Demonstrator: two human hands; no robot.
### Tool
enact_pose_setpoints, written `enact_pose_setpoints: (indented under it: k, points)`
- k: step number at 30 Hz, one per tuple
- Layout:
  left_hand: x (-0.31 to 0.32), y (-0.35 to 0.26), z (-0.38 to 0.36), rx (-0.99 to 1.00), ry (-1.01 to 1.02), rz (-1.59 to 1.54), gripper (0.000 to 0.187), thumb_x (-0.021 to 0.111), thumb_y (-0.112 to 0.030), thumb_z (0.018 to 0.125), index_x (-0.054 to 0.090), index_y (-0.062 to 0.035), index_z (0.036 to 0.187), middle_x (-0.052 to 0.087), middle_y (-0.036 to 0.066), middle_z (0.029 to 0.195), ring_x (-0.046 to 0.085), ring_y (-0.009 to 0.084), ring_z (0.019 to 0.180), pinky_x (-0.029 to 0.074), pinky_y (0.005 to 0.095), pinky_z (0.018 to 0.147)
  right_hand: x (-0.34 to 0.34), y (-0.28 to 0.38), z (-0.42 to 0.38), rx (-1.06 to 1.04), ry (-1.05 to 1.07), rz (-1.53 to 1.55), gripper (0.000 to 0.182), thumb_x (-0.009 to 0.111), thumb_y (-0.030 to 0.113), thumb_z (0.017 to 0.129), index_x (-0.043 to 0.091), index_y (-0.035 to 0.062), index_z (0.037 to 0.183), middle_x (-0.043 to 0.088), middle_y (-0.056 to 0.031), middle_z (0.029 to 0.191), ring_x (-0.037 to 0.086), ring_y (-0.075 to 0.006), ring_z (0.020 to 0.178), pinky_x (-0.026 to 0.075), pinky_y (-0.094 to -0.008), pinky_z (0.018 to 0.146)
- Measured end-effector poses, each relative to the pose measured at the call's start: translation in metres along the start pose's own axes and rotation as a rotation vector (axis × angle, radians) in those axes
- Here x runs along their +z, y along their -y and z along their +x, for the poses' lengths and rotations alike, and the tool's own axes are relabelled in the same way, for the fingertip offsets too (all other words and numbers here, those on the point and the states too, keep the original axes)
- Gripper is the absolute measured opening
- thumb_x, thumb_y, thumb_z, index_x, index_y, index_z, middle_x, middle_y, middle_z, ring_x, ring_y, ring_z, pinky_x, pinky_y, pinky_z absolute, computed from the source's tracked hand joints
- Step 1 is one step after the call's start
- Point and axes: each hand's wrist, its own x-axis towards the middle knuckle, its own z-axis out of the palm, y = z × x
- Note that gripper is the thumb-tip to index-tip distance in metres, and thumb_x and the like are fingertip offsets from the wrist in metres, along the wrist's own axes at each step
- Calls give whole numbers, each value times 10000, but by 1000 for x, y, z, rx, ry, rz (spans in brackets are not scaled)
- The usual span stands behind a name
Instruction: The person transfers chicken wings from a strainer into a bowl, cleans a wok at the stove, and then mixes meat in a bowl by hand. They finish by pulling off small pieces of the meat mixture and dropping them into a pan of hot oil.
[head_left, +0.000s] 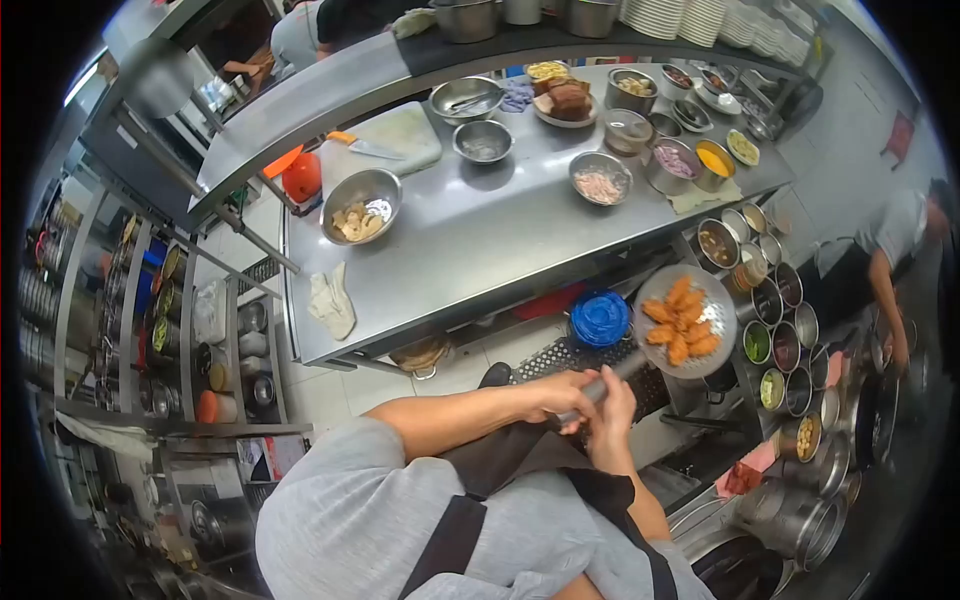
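Both my hands are closed around the handle (pixel 622 369) of a large round perforated skimmer. My left hand (pixel 556 396) grips nearer the handle's end, and my right hand (pixel 613 408) is right beside it, closer to the bowl. Several orange-brown fried pieces (pixel 684 312), which look like battered chicken, lie in the skimmer's pale perforated bowl (pixel 722 305). The bowl is held out to the right, in the gap between the steel worktable (pixel 440 270) and the row of ingredient pots. Beneath and left of it sits a blue container (pixel 600 318).
On the worktable are a steel bowl (pixel 362 206) with pale pieces, a knife (pixel 365 146) on a cutting board (pixel 410 135), a cloth (pixel 332 302) and a bowl (pixel 601 179) of pinkish shreds. Sauce pots (pixel 757 342) line the right side. Another person (pixel 893 250) works at the far right.
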Motion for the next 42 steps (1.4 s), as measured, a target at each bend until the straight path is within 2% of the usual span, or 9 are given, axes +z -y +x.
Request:
enact_pose_setpoints:
  k: [4,7,8,11,13,14,23,31,42]
  points:
    - [-25,-22,-17,148,-2,300,309,576,-247,878,582,2,1061,620,95,778,628,197,649,508,332,571,-17,6,-17,-99,-293,136,150,586,139,818,583,-4,861,602,-96,776,599,-231,746,491,-342,704]
    - [-256,4,-43,782,-1296,1236,291,613,-259,803,642,-21,969,660,143,945,633,290,854,497,404,733,-40,10,-12,-20,-178,130,138,613,184,804,534,77,768,503,-3,663,505,-131,585,425,-273,551]
    - [-247,-60,-127,242,-1334,445,277,558,-192,838,592,2,1033,570,214,1138,565,321,1015,456,419,817,-56,12,-16,10,-171,49,152,603,200,810,523,83,756,486,1,651,497,-127,572,421,-270,536]
    - [-459,0,-197,196,-2090,769,351,541,-251,836,598,76,951,602,243,943,571,369,920,455,438,809,-73,7,-34,15,-203,-71,154,577,222,828,555,69,836,502,-4,656,499,-129,565,417,-272,510]
    - [-514,11,-231,-349,-1863,1290,464,513,-364,832,626,72,943,609,223,971,587,381,891,470,416,817,-88,-4,-41,15,-211,-55,159,575,221,828,561,66,857,511,-4,660,503,-131,565,419,-274,508]
    - [-532,3,-235,-391,-1806,1005,495,519,-372,812,588,55,1053,612,214,1049,587,380,978,471,404,850,-88,-12,-42,19,-207,-51,167,572,221,828,567,63,879,520,-4,665,508,-133,566,422,-276,506]
    - [-545,-37,-148,239,-1806,938,424,571,-153,783,461,-29,1174,631,257,963,606,427,918,485,467,811,-53,-39,-54,31,-319,69,177,600,179,800,550,18,853,565,-70,669,542,-181,509,455,-298,447]
    - [-491,-149,-119,118,-1717,830,223,565,-154,772,570,-7,938,627,273,947,611,408,931,486,470,818,-4,-39,-50,-11,-335,6,188,609,172,793,540,18,876,554,-72,649,537,-181,477,448,-304,421]
    - [-509,-138,-128,-54,-1628,931,275,557,-130,790,533,-11,1036,621,255,1019,608,394,971,492,447,841,7,-46,-47,19,-320,-39,190,601,165,791,548,12,890,556,-69,649,529,-174,471,438,-291,421]
